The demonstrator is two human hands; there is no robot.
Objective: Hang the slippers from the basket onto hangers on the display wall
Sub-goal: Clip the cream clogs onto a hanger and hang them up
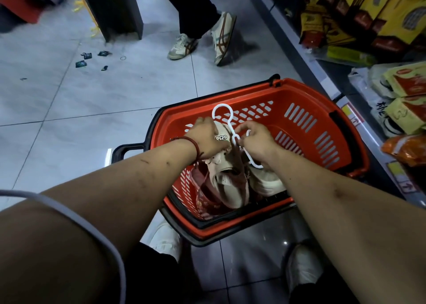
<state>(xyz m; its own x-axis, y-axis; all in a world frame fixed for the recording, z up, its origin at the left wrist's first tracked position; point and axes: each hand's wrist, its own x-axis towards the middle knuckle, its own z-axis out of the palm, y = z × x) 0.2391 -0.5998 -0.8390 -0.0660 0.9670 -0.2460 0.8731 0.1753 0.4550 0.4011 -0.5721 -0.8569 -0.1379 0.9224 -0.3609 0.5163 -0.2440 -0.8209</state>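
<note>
A red plastic basket point(306, 128) stands on the floor in front of me. Above it my left hand point(206, 137) grips a cream slipper point(227, 181) with a dark red strap, held sole-out. My right hand point(255, 142) pinches a white plastic hanger point(227, 121) at its middle, right against the slipper; its hook points up and away. A second cream slipper point(265, 181) lies just under my right wrist, and a red patterned one point(205, 197) rests in the basket's near corner. The display wall is out of view.
Another person's legs and white sneakers point(202, 43) stand on the tiled floor beyond the basket. Shelves of yellow boxes and bagged goods point(380, 26) run along the right. Small scraps of litter point(92, 59) lie on the floor at left. My own shoes point(166, 236) flank the basket.
</note>
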